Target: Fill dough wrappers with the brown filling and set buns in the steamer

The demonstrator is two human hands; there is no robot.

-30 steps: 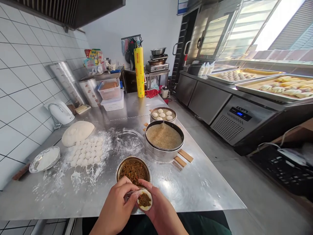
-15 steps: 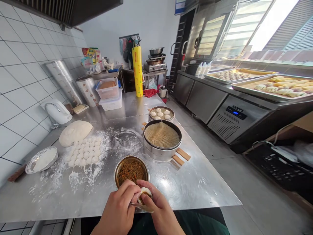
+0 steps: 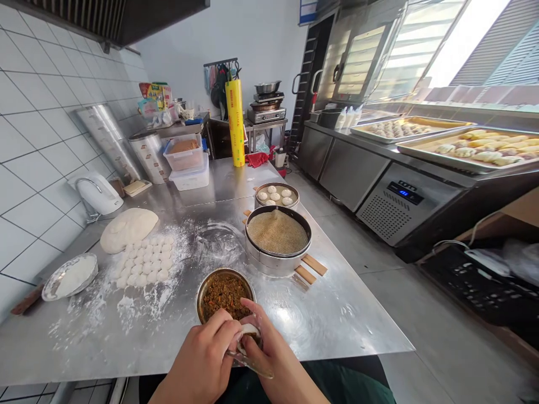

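Between my two hands, above the table's front edge, is an unfinished bun [image 3: 251,329], a white dough wrapper with brown filling showing inside. The fingers of my left hand [image 3: 210,350] pinch its left rim. My right hand [image 3: 275,348] curls round the other side, its thumb over the filling and its forefinger lifted off. A thin flat tool [image 3: 252,365], probably a filling spatula, lies beneath the bun across the right hand; its grip is mostly hidden. Just beyond my fingers stands a metal bowl [image 3: 197,300] of brown minced filling [image 3: 225,292].
A steamer [image 3: 273,264] with a mesh liner stands on wooden slats at right; another steamer [image 3: 298,193] behind holds several buns. Left are floured dough pieces [image 3: 147,261], a large dough lump [image 3: 128,229] and a flour plate [image 3: 71,276]. Farther back stands a yellow film roll [image 3: 236,123].
My right forefinger has lifted away from the wrapper, and the right hand has turned slightly. More of the flat tool shows below the bun. The view has shifted slightly.
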